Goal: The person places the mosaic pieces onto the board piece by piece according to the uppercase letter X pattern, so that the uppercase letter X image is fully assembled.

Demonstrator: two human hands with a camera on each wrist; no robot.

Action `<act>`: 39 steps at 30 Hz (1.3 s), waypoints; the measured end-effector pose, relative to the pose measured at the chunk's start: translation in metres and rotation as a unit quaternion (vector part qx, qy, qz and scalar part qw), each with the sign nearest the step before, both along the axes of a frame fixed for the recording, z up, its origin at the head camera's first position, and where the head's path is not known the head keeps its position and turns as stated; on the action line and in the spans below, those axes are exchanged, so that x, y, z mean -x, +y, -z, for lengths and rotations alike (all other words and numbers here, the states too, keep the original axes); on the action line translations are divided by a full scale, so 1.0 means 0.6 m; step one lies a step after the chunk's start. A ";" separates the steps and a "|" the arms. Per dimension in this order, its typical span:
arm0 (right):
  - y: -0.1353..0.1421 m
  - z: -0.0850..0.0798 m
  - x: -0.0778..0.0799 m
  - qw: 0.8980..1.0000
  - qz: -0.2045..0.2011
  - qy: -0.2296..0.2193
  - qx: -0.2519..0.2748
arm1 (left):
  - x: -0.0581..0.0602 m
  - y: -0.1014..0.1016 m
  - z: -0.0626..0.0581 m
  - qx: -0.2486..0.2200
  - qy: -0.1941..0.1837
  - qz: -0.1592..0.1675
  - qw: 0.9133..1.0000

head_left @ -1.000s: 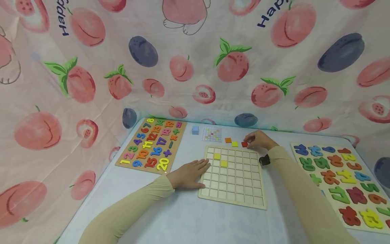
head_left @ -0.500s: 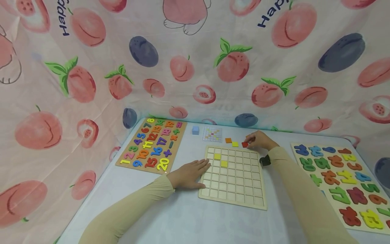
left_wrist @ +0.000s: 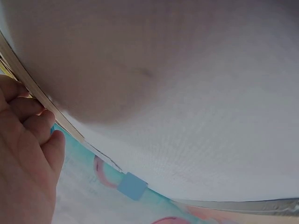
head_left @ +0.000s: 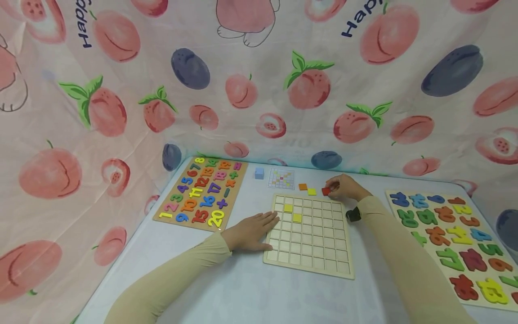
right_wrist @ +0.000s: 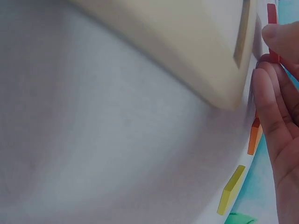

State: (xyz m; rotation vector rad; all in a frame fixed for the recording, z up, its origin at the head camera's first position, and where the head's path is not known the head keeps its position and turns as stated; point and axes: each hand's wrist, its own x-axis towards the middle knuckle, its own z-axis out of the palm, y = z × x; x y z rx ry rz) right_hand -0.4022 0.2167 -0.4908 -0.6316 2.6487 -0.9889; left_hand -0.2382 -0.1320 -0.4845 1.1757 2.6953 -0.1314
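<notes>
My left hand (head_left: 252, 231) lies with its fingers extended over the left edge of a wooden grid board (head_left: 321, 265). In the left wrist view its fingertips rest at the rim of the board (left_wrist: 39, 95). My right hand (head_left: 346, 186), beyond the board's far right corner, pinches a small red square tile (head_left: 326, 191) between thumb and fingers; the right wrist view shows the red tile (right_wrist: 272, 14) standing on edge at the thumb. Two yellow tiles sit in the grid, one yellow tile (head_left: 288, 208) diagonally above another yellow tile (head_left: 297, 218).
Left of the red tile lie a loose yellow tile (head_left: 311, 191) and an orange tile (head_left: 303, 186). Farther left are a coloured grid card (head_left: 281, 178) and a light blue block (head_left: 259, 173). Number boards stand at both sides, a left number board (head_left: 231, 204) and a right number board (head_left: 435, 256).
The right hand and the red tile have shifted very slightly to the right. The left hand stays in place on the board's edge.
</notes>
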 end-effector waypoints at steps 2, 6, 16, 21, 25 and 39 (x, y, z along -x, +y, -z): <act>0.000 0.000 -0.001 1.000 -0.001 0.003 0.001 | 0.001 0.000 0.002 0.004 0.001 -0.001 1.000; 0.000 -0.001 -0.002 1.000 -0.001 0.004 0.000 | 0.001 0.000 0.005 0.010 0.002 -0.003 1.000; 0.004 -0.007 -0.007 1.000 0.002 -0.004 -0.006 | 0.000 0.002 0.002 0.013 -0.001 -0.006 1.000; 0.003 -0.014 -0.015 1.000 0.008 0.001 -0.009 | -0.001 0.002 0.001 0.009 -0.003 -0.007 1.000; 0.003 -0.020 -0.026 1.000 0.011 -0.004 0.004 | -0.002 0.002 -0.001 0.007 -0.004 -0.006 1.000; -0.022 -0.040 -0.074 0.999 -0.035 -0.003 0.021 | -0.002 0.001 -0.002 -0.001 -0.008 -0.007 1.000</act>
